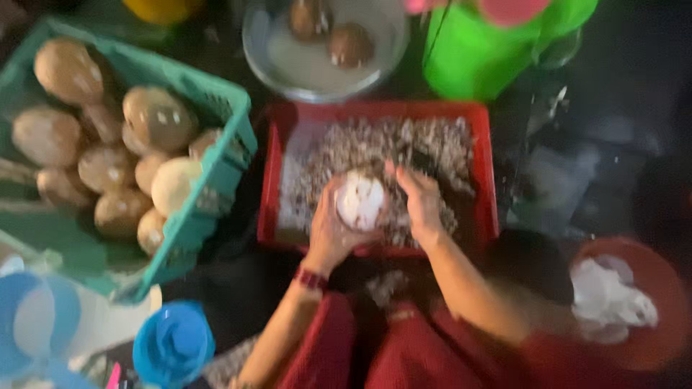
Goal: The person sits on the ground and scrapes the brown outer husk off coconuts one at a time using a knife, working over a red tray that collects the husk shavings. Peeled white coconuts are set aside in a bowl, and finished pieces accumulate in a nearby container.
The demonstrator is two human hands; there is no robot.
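My left hand (328,229) cups a round white peeled coconut (360,201) over a red tray (271,176) filled with brownish shavings. My right hand (421,204) rests against the coconut's right side, fingers curled; whether it holds a tool is lost in the blur. A dark red band sits on my left wrist. My red clothing shows below.
A green crate (222,97) of brown coconuts stands at the left. A metal bowl (259,43) with two coconuts sits behind the tray, beside a green bucket (468,65). A red-brown bowl (663,281) holding white pieces is at right. Blue containers (173,344) lie at the lower left.
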